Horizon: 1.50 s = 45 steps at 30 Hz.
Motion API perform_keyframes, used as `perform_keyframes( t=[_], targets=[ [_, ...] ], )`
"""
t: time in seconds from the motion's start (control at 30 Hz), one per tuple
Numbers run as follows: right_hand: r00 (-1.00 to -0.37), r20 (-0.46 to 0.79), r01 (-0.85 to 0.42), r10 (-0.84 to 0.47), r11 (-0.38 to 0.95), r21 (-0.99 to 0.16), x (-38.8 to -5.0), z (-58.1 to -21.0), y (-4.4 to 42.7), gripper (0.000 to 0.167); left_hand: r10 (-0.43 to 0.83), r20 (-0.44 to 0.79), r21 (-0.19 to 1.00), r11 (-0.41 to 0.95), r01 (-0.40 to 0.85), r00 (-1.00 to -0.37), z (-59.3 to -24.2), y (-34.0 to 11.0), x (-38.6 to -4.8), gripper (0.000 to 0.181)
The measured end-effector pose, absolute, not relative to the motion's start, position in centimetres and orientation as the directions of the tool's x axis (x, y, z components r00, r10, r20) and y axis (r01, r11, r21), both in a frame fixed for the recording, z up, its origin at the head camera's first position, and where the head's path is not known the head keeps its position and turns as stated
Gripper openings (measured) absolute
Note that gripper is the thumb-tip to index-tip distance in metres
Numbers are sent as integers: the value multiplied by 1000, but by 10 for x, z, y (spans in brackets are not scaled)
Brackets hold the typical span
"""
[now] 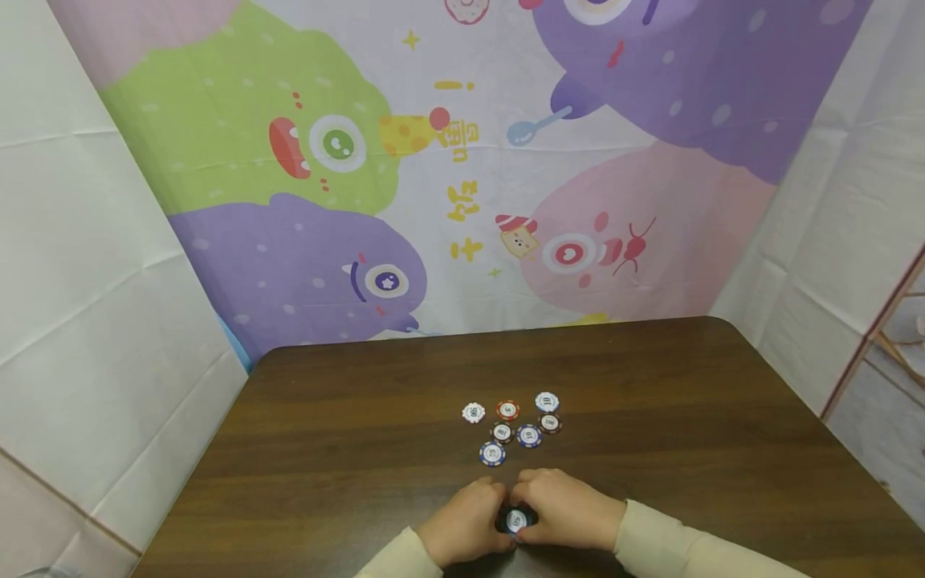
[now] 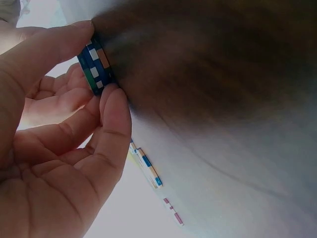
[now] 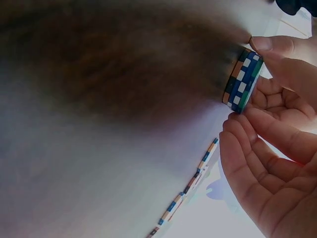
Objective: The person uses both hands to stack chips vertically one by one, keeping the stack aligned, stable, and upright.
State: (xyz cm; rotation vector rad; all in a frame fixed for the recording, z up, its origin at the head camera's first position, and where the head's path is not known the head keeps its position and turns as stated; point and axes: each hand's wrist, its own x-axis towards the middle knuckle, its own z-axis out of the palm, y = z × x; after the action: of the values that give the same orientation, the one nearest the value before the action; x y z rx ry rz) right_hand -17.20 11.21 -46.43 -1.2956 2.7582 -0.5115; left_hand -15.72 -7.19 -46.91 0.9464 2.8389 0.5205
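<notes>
A short stack of poker chips (image 1: 516, 521) stands on the table near its front edge, between the two hands. Its top chip is pale-faced; the rims below show green, blue and orange with white blocks. My left hand (image 1: 468, 522) holds the stack from the left, with thumb and fingertips on its rim in the left wrist view (image 2: 95, 67). From the other side my right hand (image 1: 567, 507) grips the same stack, its thumb and fingers about the rim (image 3: 242, 79). The exact number of chips in the stack is partly hidden by the fingers.
Beyond the hands several loose chips lie flat on the brown wooden table (image 1: 347, 417): a blue one (image 1: 493, 454) nearest, a white one (image 1: 474, 413), a red one (image 1: 507, 410) and others. A cartoon-printed cloth (image 1: 462, 305) hangs behind the table.
</notes>
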Motion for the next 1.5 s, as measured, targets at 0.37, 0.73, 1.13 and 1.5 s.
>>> perform_keyframes(
  t=[0.37,0.73,1.13,1.5],
  targets=[
    [-673,115,-714,-730,602,-358,-181,-455,122,24,596,0,362,748,556,-803,-470,-72,-157,32],
    [-729,141,-664,-670,641,-385,-202,-445,133,30,579,-28,365,765,531,-815,-468,-71,-156,32],
    [-806,132,-574,-578,707,-413,-235,-452,137,36,580,-26,389,756,526,-814,-469,-72,-156,32],
    [-837,48,-518,-545,762,-388,-256,-461,131,36,583,-27,387,755,529,-812,-468,-72,-157,31]
  ],
)
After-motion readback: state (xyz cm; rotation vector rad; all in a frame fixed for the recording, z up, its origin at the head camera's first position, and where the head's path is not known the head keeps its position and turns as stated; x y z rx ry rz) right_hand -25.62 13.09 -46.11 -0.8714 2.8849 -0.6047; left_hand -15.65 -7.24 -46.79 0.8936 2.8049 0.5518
